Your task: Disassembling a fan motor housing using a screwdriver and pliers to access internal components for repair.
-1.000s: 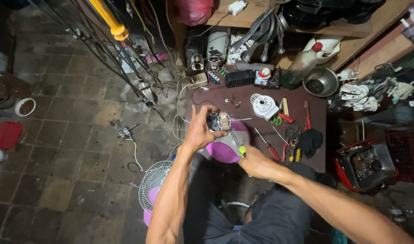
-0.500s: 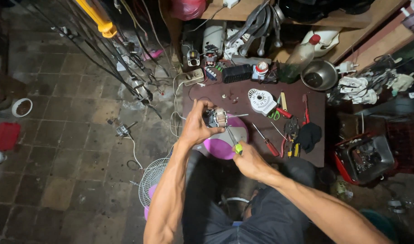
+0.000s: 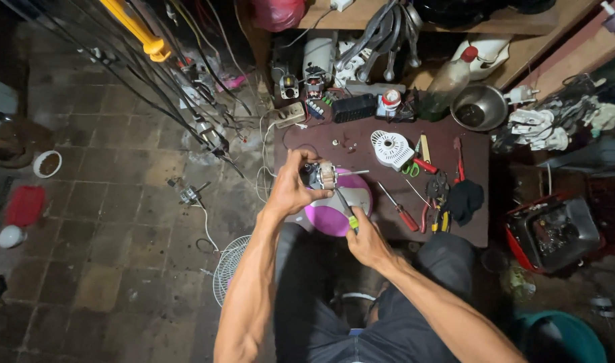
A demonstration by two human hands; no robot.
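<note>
Small motor (image 3: 323, 175) sat over the purple base (image 3: 334, 214) at the table (image 3: 478, 228) edge, gripped tight in my left hand (image 3: 290, 191). Right hand (image 3: 366, 240) was closed round a green-handled screwdriver (image 3: 346, 210), tip at the motor. White grille (image 3: 391, 148) & red pliers (image 3: 459, 160) lay further back.

You are in a small repair workshop, crowded and dim. A low dark-red table (image 3: 478, 144) in front of you is strewn with hand tools: a red-handled screwdriver (image 3: 400, 210), pliers (image 3: 436, 202), scissors (image 3: 409, 168) and a white fan part (image 3: 391, 148). A steel bowl (image 3: 479, 107) and a plastic bottle (image 3: 448, 84) stand at its far edge. Wrenches (image 3: 381, 33) hang from a wooden shelf (image 3: 515, 23). Wires and a fan grille (image 3: 230, 269) lie on the stained tile floor (image 3: 119, 222).
</note>
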